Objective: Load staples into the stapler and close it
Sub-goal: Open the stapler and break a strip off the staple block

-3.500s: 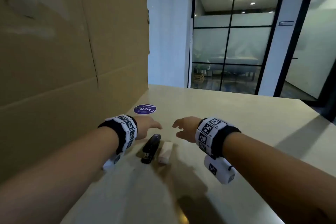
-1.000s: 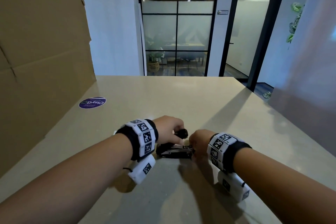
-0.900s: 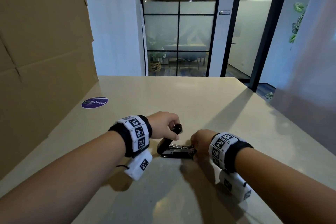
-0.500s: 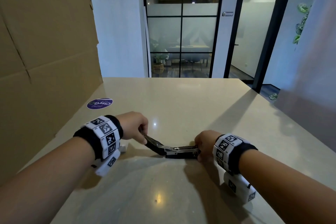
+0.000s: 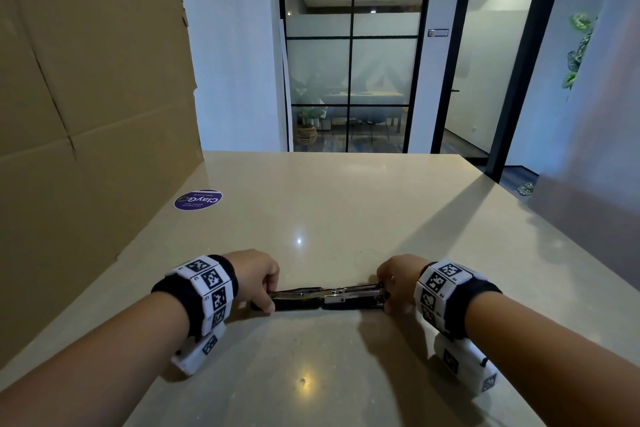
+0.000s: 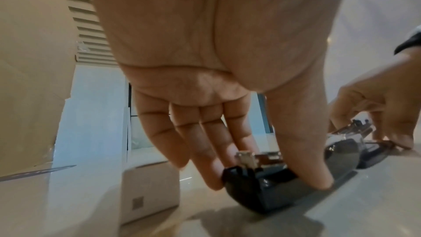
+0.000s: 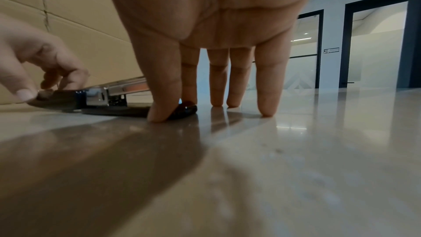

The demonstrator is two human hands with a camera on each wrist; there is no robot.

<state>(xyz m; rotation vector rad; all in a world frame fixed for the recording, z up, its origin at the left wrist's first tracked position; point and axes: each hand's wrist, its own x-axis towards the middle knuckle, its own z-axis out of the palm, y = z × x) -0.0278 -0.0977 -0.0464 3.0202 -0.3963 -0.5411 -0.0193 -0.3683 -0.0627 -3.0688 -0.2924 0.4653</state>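
Left hand [image 5: 258,279] pinching the lid end of the stapler [image 5: 325,298], thumb and fingers curled on either side. Right hand [image 5: 398,282] gripping the base end, thumb against it, other fingertips [image 7: 266,109] down on the tabletop [image 5: 329,218]. Stapler swung wide open, flat between both hands. White box [image 6: 148,194] just beside, left.

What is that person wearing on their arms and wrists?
Both forearms are bare, with no sleeves. The wrist behind the left hand and the one behind the right hand each carry a black wristband ringed with white square tiles printed with black-and-white coded patterns. Under each wrist hangs a small white box bearing the same kind of marker. The right hand seems to wear a thin ring.
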